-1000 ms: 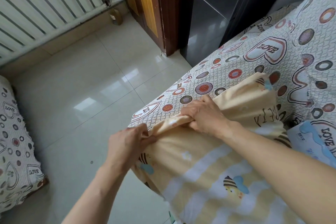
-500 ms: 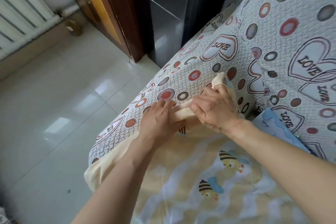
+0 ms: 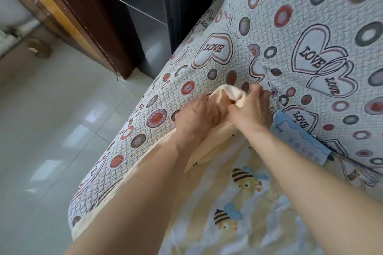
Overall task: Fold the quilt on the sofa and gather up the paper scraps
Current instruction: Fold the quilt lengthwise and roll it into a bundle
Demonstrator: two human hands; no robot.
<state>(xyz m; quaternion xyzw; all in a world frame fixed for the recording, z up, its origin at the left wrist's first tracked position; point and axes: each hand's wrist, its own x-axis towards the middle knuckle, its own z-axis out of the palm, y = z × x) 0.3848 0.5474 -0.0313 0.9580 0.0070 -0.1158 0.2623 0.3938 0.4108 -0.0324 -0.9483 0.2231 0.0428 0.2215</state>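
Left hand (image 3: 196,118) and right hand (image 3: 251,113) side by side near the far end of the seat, both with fingers curled round a bunched corner of the pale yellow quilt printed with striped bees and wavy white bands (image 3: 244,203). Corner gathered into a soft fold above the knuckles, touching the quilted sofa cover patterned with rings and "LOVE" hearts (image 3: 290,27). Rest of the quilt spread flat toward the near edge, under both forearms, its left hem running along the seat's front edge.

Step in hand, judged from this pose: folding of the quilt, with two corners or edges apparently brought together and matched. Folding not yet finished; most of the cloth in a single spread layer. Next move likely to call for a firm pinch on the matched corner, then a lift and pull to carry it across the spread part, edges kept aligned.

Just right of the right hand, flat blue-and-white printed packet (image 3: 300,141), lying against the backrest; contents impossible to tell. No container for scraps in view, and no paper scraps made out with certainty; gathering step apparently not begun.

Farther left, glossy pale tiled floor (image 3: 51,130); beyond the sofa's end, dark grey cabinet (image 3: 149,16) beside a brown wooden door frame (image 3: 83,23).
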